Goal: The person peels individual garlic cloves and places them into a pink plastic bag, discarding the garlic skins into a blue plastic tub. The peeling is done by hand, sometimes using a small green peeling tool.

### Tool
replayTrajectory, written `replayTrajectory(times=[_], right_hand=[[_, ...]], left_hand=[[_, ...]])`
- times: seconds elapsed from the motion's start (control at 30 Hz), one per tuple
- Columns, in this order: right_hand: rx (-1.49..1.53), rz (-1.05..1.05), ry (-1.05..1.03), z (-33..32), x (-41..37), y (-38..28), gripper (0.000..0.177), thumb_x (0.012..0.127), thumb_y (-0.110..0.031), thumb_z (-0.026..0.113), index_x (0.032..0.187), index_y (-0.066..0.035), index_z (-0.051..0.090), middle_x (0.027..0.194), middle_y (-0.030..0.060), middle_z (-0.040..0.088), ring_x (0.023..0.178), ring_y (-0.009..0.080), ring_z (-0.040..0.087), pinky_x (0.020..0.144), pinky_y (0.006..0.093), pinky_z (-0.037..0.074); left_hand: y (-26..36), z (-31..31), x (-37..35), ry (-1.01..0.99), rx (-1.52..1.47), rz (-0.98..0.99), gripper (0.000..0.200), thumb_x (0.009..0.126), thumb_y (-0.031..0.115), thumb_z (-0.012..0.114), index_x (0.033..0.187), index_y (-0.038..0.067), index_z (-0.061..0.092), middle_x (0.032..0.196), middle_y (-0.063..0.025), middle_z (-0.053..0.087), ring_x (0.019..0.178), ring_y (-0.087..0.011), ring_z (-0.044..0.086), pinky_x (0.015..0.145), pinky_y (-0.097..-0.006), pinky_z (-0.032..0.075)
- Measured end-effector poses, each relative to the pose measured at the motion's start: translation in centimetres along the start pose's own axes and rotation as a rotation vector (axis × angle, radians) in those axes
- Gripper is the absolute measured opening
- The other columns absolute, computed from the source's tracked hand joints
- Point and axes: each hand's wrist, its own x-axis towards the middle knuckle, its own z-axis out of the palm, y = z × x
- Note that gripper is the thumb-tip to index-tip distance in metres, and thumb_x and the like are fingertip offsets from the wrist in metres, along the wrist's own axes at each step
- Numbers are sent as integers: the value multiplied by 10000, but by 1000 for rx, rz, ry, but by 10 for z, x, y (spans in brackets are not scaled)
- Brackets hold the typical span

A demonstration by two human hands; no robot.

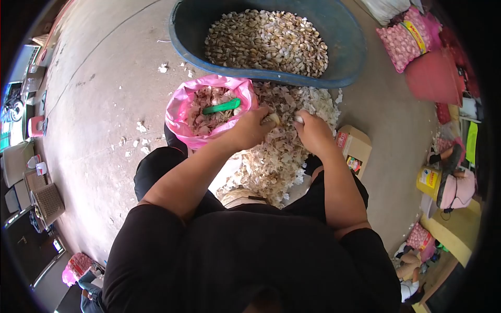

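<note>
My left hand (251, 128) is closed around a pale piece of garlic (272, 120), above the heap of dry skins. To its right, my right hand (316, 134) is closed with a small whitish thing (298, 119) at its fingertips, too small to make out. The hands are a little apart. Beside my left hand stands a pink plastic bag (177, 113) with its rim rolled open. Garlic and papery skins fill it, and a green-handled tool (222, 106) lies on top. Garlic skins (271, 167) are heaped between my legs and beneath both hands.
A large blue tub (344, 41) holding many garlic cloves (266, 41) stands ahead. At right are a cardboard box (360, 147), a red bucket (436, 78), a garlic sack (402, 44) and a yellow bucket (429, 180). A crate (48, 203) is at left. Other people sit at both lower edges.
</note>
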Motion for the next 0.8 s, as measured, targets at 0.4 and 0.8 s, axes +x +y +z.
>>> replayTrajectory(times=[0.4,0.8], right_hand=[[300,-174,148,5,-3,-17,287,753,-213,612,952,-27,523,824,145,577,767,295,558,654,341,429],[423,-284,-28,-2,-1,-26,186,723,-170,595,750,3,532,648,190,542,628,371,534,548,417,412]], left_hand=[[3,-7,1,163,-49,51,292,714,189,627,936,11,564,717,-161,591,642,-220,579,611,-315,447],[21,-5,-10,106,99,122,220,802,80,539,990,-34,537,689,-85,591,630,-87,541,573,-242,445]])
